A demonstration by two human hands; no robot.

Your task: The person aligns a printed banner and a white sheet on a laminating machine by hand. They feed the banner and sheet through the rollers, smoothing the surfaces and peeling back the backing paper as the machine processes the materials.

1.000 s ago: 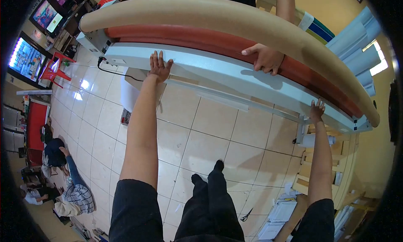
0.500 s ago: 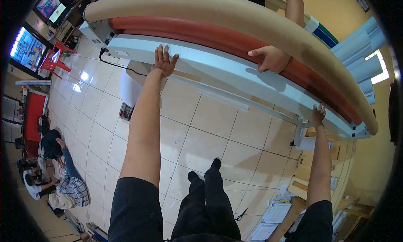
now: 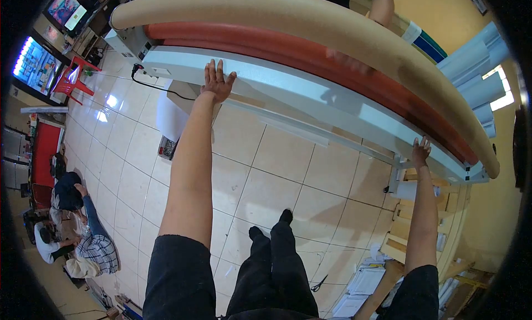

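A long machine spans the upper view, with a light-blue metal front panel (image 3: 266, 75), a red roller (image 3: 233, 41) behind it and a wide tan roll (image 3: 249, 6) above. My left hand (image 3: 218, 84) rests against the panel near its left end, fingers spread and nothing in them. Toward the right end, my right hand (image 3: 421, 151) touches the panel's lower part, its fingers apart and holding nothing. A co-worker's blurred hand (image 3: 352, 62) shows by the red roller, partly hidden by the tan roll.
A black cable (image 3: 160, 89) plugs into the machine's left side. Scissors (image 3: 318, 284) and stacked papers (image 3: 360, 281) lie on the tiled floor. A red chair (image 3: 75, 79) stands far left; people (image 3: 94, 245) sit at lower left. The co-worker's arm (image 3: 382, 8) is behind the roll.
The co-worker's hand has left the blue panel and moved up toward the red roller, now blurred. The co-worker's arm has pulled back behind the tan roll. Both my hands remain in place.
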